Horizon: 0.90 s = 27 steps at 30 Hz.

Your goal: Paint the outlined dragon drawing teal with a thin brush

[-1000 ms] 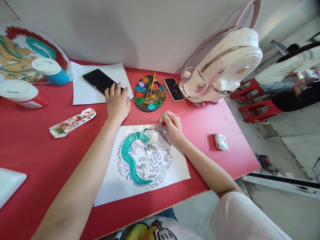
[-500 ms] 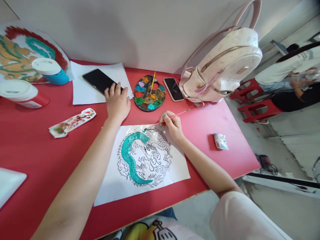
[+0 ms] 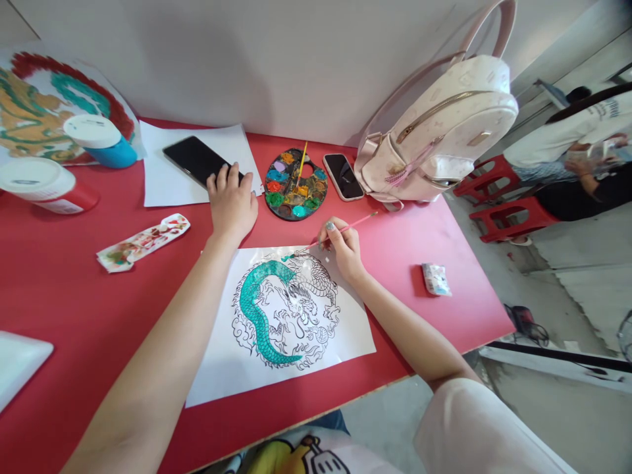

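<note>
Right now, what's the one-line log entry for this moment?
left hand: on black phone | right hand: holds pink paintbrush, tip at part-green dragon drawing | nearby: paint palette, backpack

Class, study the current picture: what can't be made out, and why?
Large phone, right end, head view: partly hidden by the left hand.
White object, far left, head view: cut off by the picture's edge.
Small packet, its print, head view: too small.
Item held by the background person, head view: blurred.
</note>
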Each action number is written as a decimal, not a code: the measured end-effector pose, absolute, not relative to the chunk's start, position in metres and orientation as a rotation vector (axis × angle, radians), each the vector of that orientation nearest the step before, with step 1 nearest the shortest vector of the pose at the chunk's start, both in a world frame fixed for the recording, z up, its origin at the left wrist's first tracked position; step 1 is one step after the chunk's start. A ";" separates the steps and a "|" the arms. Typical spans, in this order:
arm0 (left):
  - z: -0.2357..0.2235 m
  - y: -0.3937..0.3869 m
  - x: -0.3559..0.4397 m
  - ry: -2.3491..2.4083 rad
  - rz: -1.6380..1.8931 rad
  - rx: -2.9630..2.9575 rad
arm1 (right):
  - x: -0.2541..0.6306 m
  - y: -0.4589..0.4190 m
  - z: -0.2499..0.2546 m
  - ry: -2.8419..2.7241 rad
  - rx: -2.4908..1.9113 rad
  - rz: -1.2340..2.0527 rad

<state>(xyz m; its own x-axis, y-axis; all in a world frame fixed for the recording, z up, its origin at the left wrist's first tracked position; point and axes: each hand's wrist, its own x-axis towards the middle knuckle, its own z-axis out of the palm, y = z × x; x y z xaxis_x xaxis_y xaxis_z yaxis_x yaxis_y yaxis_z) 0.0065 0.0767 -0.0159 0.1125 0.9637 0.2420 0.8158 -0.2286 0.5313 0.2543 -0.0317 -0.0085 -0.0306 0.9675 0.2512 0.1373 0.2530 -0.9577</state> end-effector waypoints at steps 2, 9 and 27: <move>-0.016 0.077 0.006 1.750 0.797 2.125 | 0.254 -0.032 -0.008 -1.439 -1.102 0.971; -0.016 0.076 0.007 1.754 0.809 2.115 | 0.254 -0.033 -0.007 -1.431 -1.135 0.958; -0.011 0.074 0.008 1.719 0.831 2.072 | 0.254 -0.032 -0.009 -1.429 -1.142 0.958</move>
<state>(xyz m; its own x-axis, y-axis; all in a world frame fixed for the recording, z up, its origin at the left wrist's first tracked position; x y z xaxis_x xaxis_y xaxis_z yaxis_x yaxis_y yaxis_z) 0.0076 0.0738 -0.0105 0.1056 0.9679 0.2282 0.7804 -0.2229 0.5842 0.2542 -0.0320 -0.0090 -0.0230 0.9727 0.2309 0.1556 0.2316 -0.9603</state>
